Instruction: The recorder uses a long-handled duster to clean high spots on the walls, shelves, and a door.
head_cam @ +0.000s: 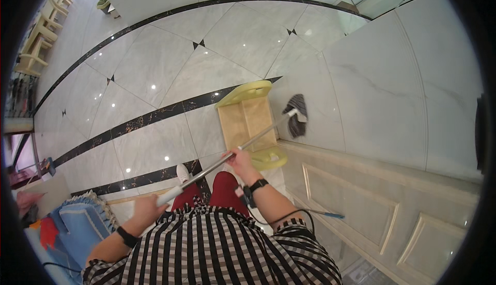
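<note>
A mop with a metal pole [209, 169] runs up and to the right in front of my body. My left hand [147, 211] is closed around the pale grip at the pole's near end. Farther along, my right hand [240, 162] grips the metal part. The dark striped mop head [297, 116] lies against a pale marble surface, just right of a small yellow stool or seat [246, 120] with green ends. The pole crosses over the stool's right side. Both wrists wear black bands, and a small device with a cable sits at the right one.
A cream panelled cabinet or wall [348, 203] runs along the lower right. At the lower left stands a blue padded chair [83, 223] with a ruffled cover. Light wooden chairs [40, 41] line the far upper left. Black marble strips [147, 120] cross the tiled floor.
</note>
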The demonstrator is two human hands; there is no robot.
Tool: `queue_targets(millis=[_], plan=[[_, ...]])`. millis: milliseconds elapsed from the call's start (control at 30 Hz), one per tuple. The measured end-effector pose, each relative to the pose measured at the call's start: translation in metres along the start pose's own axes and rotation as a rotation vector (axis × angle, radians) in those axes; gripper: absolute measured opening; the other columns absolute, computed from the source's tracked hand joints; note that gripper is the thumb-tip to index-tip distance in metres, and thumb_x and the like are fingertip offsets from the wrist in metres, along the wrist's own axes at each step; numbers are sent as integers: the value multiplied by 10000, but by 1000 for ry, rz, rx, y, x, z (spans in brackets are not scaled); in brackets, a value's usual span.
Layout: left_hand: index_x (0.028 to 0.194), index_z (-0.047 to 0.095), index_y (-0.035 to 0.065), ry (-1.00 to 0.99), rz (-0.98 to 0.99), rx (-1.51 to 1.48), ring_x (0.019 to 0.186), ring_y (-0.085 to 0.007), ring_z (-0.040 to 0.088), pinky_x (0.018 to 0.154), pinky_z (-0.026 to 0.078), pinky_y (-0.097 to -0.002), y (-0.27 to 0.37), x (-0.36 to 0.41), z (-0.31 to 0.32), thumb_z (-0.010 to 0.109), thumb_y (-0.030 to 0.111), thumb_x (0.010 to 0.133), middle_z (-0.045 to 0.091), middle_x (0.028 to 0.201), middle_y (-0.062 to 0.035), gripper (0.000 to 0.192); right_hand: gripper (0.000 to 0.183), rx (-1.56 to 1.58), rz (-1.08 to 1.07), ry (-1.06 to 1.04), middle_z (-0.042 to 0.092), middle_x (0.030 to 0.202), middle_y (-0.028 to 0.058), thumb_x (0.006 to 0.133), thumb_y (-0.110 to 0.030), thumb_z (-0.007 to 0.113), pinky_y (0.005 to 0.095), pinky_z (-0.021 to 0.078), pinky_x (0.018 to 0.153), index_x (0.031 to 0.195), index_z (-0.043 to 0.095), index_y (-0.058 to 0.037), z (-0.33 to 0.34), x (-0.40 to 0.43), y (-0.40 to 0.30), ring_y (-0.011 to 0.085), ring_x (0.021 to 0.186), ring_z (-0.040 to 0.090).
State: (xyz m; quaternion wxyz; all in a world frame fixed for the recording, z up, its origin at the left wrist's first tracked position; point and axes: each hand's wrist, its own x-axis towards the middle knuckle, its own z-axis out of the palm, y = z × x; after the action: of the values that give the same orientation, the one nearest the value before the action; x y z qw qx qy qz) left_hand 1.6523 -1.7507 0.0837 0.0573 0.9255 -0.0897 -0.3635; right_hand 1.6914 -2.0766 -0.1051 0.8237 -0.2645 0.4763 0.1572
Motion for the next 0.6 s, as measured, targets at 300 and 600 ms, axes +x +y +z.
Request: queue_targets(millis=[300,600], plan=[[740,569,22,149,131,76,530,-329,593,486,460,-433,112,79,-29,642,433,751,595,596,-156,418,75,-52,4,91,575,730,141,857,-93,454,430,518,640,843,487,-27,-22,104,-71,288,674,580],[717,571,70,359,121,-15,528,-328,591,497,466,-431,-24,1,6,699,375,690,582,571,-138,332,80,-154,-23,-35,557,748,121,868,-80,474,413,528,629,880,487,-3,54,-8,-26,278,708,612]])
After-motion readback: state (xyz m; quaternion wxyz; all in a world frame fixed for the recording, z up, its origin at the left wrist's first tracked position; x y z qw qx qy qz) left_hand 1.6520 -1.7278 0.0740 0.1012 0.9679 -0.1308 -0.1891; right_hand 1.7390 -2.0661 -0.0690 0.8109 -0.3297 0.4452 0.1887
